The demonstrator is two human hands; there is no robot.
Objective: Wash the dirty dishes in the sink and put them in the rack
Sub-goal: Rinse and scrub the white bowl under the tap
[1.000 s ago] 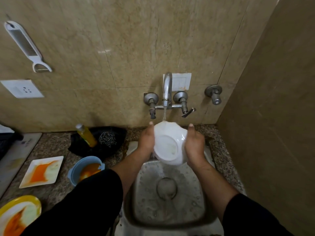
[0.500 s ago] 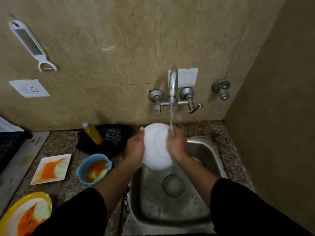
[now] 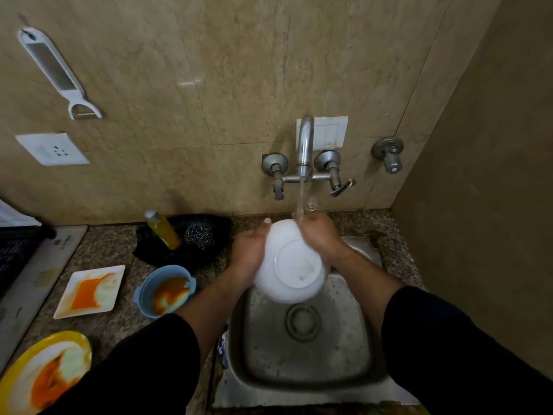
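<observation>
Grip: left hand (image 3: pixel 248 256) holds the left side of the white bowl (image 3: pixel 291 265), fingers curled round it; right hand (image 3: pixel 321 235) holds its top right edge.
Yellow plate (image 3: pixel 45 369): far left on the counter (image 3: pixel 113 244), with orange mess on it.
Square plate (image 3: pixel 89 292): next along, orange mess too.
Blue bowl (image 3: pixel 164 290): just left of the left arm, orange sauce inside.
Bottle (image 3: pixel 163 229): stands behind the Blue bowl, beside a wire scrubber (image 3: pixel 199 233).
White bowl spot: up over the sink (image 3: pixel 329 354), bottom facing the camera.
Tap (image 3: pixel 305 139): water runs down onto the right hand.

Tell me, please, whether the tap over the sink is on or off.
On: a stream of water falls from the tap onto the right hand beside the white bowl.
</observation>
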